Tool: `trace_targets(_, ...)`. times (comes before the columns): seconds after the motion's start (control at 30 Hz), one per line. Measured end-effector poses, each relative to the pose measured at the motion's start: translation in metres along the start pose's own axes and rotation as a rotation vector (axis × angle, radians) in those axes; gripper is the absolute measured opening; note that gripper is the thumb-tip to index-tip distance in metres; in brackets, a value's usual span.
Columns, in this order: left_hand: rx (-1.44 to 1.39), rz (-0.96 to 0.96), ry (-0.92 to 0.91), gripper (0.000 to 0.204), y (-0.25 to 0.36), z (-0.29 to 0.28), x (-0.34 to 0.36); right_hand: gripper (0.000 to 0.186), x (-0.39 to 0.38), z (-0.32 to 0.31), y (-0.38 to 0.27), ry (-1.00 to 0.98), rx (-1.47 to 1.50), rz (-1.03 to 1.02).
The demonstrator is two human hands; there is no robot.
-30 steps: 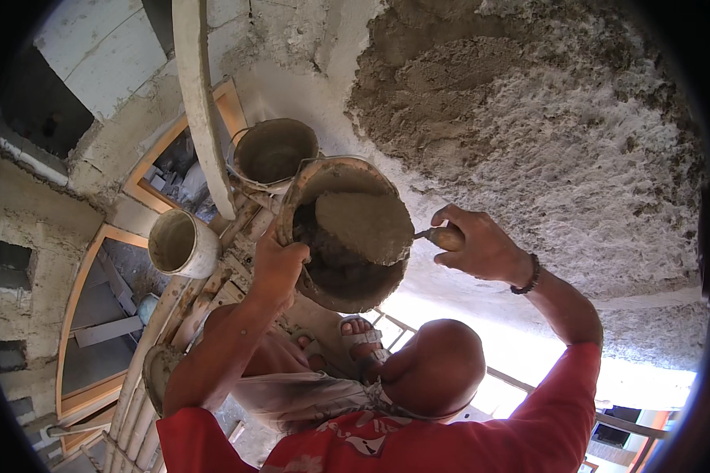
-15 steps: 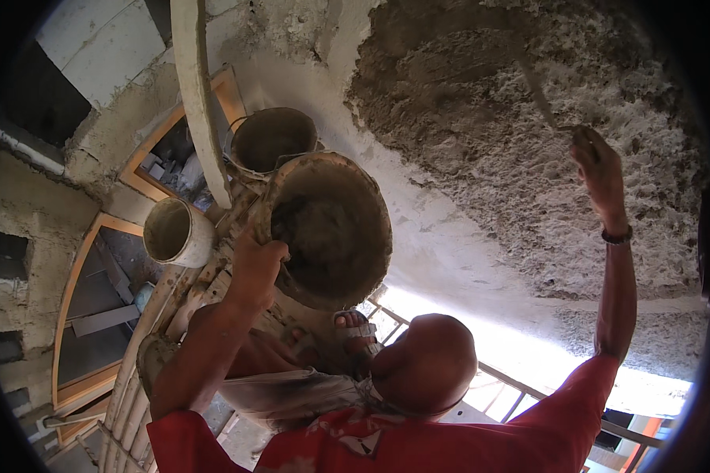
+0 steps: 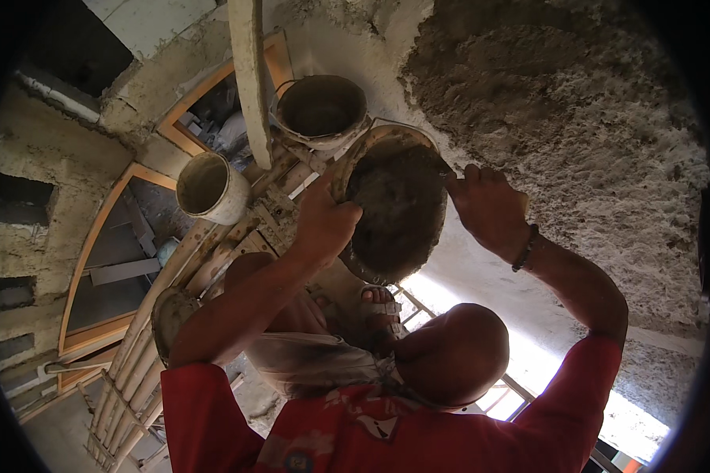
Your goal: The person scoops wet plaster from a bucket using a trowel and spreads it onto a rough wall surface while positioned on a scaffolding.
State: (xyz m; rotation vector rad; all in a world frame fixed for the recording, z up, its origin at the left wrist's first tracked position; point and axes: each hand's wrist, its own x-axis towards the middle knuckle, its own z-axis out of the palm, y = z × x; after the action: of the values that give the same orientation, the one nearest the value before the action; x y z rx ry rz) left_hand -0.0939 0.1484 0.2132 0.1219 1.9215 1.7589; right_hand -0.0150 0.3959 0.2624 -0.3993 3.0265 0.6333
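A mud-caked bucket (image 3: 432, 140) is tipped toward me, with dark wet mortar (image 3: 394, 205) inside. My left hand (image 3: 327, 222) grips its left rim, thumb over the edge. At the opposite rim is my right hand (image 3: 491, 206), wearing a dark bracelet. Its fingers are closed round a trowel, whose pale handle end (image 3: 524, 204) sticks out behind the palm; the blade is mostly hidden at the bucket's mouth. Beyond the right hand rises a rough wall (image 3: 599, 181), with a darker, smoother coat of mortar (image 3: 497, 71) on its upper part.
A second bucket (image 3: 321, 106) stands behind the held one, and a smaller pale bucket (image 3: 213, 189) stands to the left. A pole (image 3: 251, 87) rises beside them. Wooden scaffold poles (image 3: 138, 378) run along the left, near orange-brown window frames (image 3: 77, 276). Sandalled feet (image 3: 380, 303) show below the bucket.
My right hand has come down from the wall with the trowel to the bucket's right rim. My left hand still grips the bucket, which now tilts more. The whole view has shifted.
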Motion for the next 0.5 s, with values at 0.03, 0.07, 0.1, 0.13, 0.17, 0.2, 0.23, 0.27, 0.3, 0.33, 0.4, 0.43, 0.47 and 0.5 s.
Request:
trace_targets(0.03, 0.027, -0.020, 0.004, 0.063, 0.005, 0.001, -0.002, 0.018, 0.001, 0.009, -0.003, -0.064, 0.049, 0.004)
trace_targets(0.07, 0.052, -0.039, 0.018, 0.063, 0.008, 0.000, -0.004, 0.017, 0.003, 0.016, -0.005, -0.123, 0.099, 0.001)
trace_targets(0.1, 0.116, 0.008, 0.036, 0.063, 0.002, 0.000, -0.001, 0.017, 0.005, 0.023, -0.007, -0.182, 0.148, -0.002)
trace_targets(0.13, 0.181, 0.055, 0.053, 0.063, -0.010, 0.000, 0.005, 0.017, 0.002, 0.031, -0.004, -0.268, 0.254, 0.006)
trace_targets(0.17, 0.204, 0.073, 0.061, 0.063, -0.018, 0.000, 0.008, 0.019, 0.000, 0.038, -0.007, -0.310, 0.358, -0.034)
trace_targets(0.2, 0.228, 0.096, 0.069, 0.063, -0.023, 0.000, 0.010, 0.020, -0.003, 0.042, -0.010, -0.346, 0.457, -0.070)
trace_targets(0.23, 0.211, 0.099, 0.067, 0.062, -0.027, 0.001, 0.011, 0.022, -0.005, 0.047, -0.015, -0.383, 0.555, -0.107)
trace_targets(0.27, 0.214, 0.094, 0.054, 0.062, -0.022, 0.003, 0.010, 0.029, -0.007, 0.061, -0.026, -0.458, 0.616, -0.004)
trace_targets(0.3, 0.213, 0.087, 0.039, 0.061, -0.013, 0.005, 0.008, 0.031, -0.009, 0.066, -0.033, -0.411, 0.741, 0.021)
trace_targets(0.33, 0.229, 0.072, 0.022, 0.060, -0.003, 0.005, 0.003, 0.033, -0.013, 0.069, -0.039, -0.362, 0.865, 0.048)
trace_targets(0.4, 0.199, 0.041, 0.024, 0.059, 0.001, 0.000, 0.001, 0.036, -0.016, 0.074, -0.049, -0.242, 1.050, 0.051)
trace_targets(0.43, 0.150, 0.026, 0.034, 0.058, -0.006, -0.004, 0.005, 0.037, -0.020, 0.074, -0.050, -0.219, 1.077, 0.068)
trace_targets(0.47, 0.104, 0.015, 0.046, 0.058, -0.009, -0.008, 0.009, 0.037, -0.021, 0.068, -0.049, -0.192, 1.104, 0.082)
trace_targets(0.5, 0.030, 0.045, 0.047, 0.058, -0.013, -0.011, 0.010, 0.037, -0.022, 0.065, -0.048, -0.164, 1.131, 0.098)
